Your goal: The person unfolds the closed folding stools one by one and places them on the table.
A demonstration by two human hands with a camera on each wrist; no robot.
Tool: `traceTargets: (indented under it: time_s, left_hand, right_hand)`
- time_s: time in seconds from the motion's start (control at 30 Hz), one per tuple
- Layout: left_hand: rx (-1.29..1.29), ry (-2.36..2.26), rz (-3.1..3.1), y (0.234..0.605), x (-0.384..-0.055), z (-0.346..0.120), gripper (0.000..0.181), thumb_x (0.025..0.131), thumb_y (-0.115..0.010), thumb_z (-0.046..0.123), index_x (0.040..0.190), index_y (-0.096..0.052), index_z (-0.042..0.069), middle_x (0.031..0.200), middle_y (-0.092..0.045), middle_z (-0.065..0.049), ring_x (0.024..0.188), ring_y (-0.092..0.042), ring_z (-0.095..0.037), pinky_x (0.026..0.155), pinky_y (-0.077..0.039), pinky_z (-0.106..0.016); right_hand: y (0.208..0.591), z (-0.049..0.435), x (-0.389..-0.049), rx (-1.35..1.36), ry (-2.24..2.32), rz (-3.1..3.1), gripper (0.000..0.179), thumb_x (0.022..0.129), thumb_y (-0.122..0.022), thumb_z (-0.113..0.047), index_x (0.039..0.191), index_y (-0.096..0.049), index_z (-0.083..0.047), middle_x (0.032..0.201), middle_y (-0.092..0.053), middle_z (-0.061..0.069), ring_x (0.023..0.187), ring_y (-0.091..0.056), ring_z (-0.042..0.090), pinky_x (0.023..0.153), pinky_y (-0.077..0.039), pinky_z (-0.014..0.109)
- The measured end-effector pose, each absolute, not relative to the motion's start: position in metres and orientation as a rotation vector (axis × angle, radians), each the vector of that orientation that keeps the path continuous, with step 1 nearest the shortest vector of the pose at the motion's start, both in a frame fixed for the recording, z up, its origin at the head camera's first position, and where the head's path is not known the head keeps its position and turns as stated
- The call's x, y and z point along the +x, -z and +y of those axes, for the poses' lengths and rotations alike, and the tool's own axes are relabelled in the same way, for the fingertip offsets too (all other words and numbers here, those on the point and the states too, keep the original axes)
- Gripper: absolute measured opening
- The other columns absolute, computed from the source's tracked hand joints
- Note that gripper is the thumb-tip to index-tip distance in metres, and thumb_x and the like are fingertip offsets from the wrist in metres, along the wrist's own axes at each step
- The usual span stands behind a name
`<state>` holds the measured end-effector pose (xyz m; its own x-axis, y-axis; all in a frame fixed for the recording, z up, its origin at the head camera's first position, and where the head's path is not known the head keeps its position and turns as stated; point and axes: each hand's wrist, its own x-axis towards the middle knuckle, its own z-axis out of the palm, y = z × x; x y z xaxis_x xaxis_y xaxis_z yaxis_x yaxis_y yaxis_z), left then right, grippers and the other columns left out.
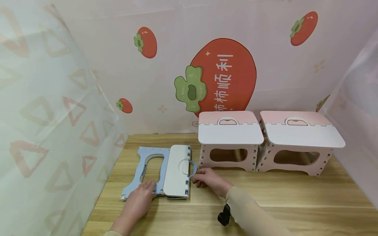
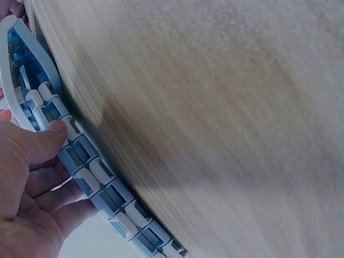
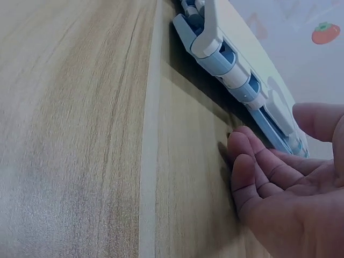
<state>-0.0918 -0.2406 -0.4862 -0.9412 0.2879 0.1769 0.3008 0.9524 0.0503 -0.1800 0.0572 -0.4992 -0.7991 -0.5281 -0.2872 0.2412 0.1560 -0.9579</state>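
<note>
A blue and white folding stool lies folded flat on the wooden table, its blue leg frame to the left and its white top panel to the right. My left hand grips the front edge of the blue frame. In the left wrist view the thumb presses on the hinged edge, with the other fingers behind it. Beside the blue carry handle is my right hand. Its fingers are loosely bent near the stool's edge, and the thumb stands apart from them.
Two pink and white folding stools, one in the middle and one at the right, stand unfolded at the back of the table. Printed sheets form a back wall and side walls. A black strap piece hangs by the right sleeve.
</note>
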Motion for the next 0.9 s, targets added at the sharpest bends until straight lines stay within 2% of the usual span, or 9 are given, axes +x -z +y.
traceTargets:
  time_s: [0.33, 0.5, 0.73, 0.9]
  left_hand:
    - [-0.452, 0.126, -2.933, 0.4861, -0.0903, -0.2405, 0.041, 0.081, -0.085, 0.007, 0.118, -0.068, -0.001, 0.120, -0.071, -0.021, 0.110, -0.069, -0.039, 0.088, -0.060, -0.052]
    - [-0.464, 0.128, -2.923, 0.4877, -0.0899, -0.2412, 0.042, 0.081, -0.085, 0.006, 0.118, -0.069, -0.001, 0.120, -0.071, -0.021, 0.111, -0.069, -0.038, 0.091, -0.059, -0.052]
    - [-0.483, 0.105, -2.903, 0.4880, -0.0885, -0.2420, 0.045, 0.079, -0.086, 0.008, 0.119, -0.069, -0.002, 0.120, -0.071, -0.021, 0.109, -0.069, -0.038, 0.088, -0.060, -0.051]
    - [-0.504, 0.082, -2.878, 0.4870, -0.0862, -0.2423, 0.046, 0.078, -0.088, 0.008, 0.119, -0.069, -0.002, 0.119, -0.072, -0.020, 0.107, -0.070, -0.037, 0.086, -0.061, -0.049]
  right_hand:
    - [0.4970, 0.0590, -0.1813, -0.174, 1.845, 1.576, 0.035, 0.104, -0.058, -0.015, 0.123, -0.061, 0.014, 0.108, -0.069, 0.016, 0.089, -0.061, 0.018, 0.080, -0.053, 0.030]
    - [0.4974, 0.0606, -0.1815, -0.176, 1.861, 1.555, 0.035, 0.104, -0.057, -0.015, 0.124, -0.059, 0.013, 0.111, -0.070, 0.020, 0.090, -0.063, 0.018, 0.082, -0.054, 0.031]
    - [0.4968, 0.0618, -0.1801, -0.180, 1.876, 1.541, 0.033, 0.104, -0.055, -0.013, 0.123, -0.058, 0.015, 0.120, -0.067, 0.028, 0.098, -0.066, 0.022, 0.090, -0.057, 0.036]
    - [0.4962, 0.0626, -0.1789, -0.189, 1.903, 1.530, 0.031, 0.104, -0.053, -0.011, 0.120, -0.059, 0.016, 0.120, -0.066, 0.031, 0.102, -0.068, 0.027, 0.093, -0.058, 0.039]
